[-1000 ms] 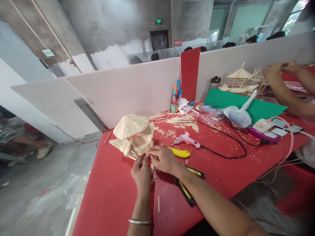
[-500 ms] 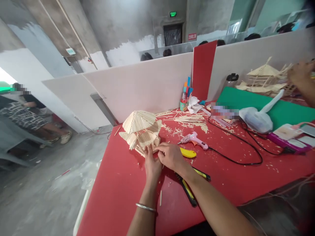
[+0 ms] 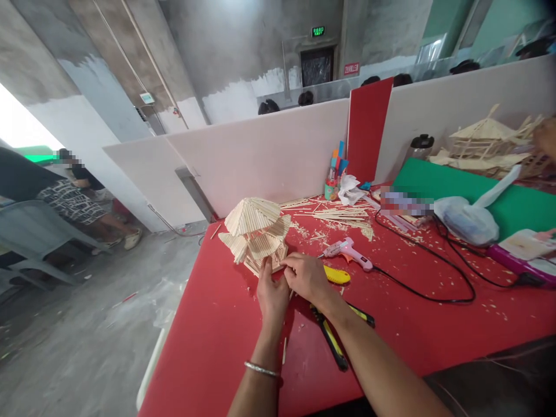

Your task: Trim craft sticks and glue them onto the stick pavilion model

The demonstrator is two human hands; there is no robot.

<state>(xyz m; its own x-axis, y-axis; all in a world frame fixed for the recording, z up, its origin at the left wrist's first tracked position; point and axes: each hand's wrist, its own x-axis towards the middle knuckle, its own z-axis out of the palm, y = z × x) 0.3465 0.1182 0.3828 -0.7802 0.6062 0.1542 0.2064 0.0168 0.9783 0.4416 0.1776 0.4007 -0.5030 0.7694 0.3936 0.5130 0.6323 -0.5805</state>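
Observation:
A small pavilion model (image 3: 253, 217) built from thin wooden sticks stands on the red tabletop, with a pointed roof above a second flared tier. My left hand (image 3: 273, 292) is at its front edge, fingers closed against the low base. Right beside it, my right hand (image 3: 307, 279) pinches at the base's front right corner; whatever lies between those fingertips is hidden. A yellow-handled tool (image 3: 337, 274) lies just past my right hand. Pliers with black and yellow handles (image 3: 332, 339) lie partly under my right forearm.
A pink glue gun (image 3: 350, 253) with a black cord rests to the right. Loose sticks (image 3: 341, 214) and shavings lie behind it. Farther right are a plastic bag (image 3: 467, 217), a green board (image 3: 438, 179) and another stick model (image 3: 486, 139) near another person's hand (image 3: 545, 138). White partitions (image 3: 269, 150) stand behind.
The view has shifted slightly, so the scene sits a little farther right. Both my hands keep nearly the same place at the model's base. The other person's hand at the right shows less.

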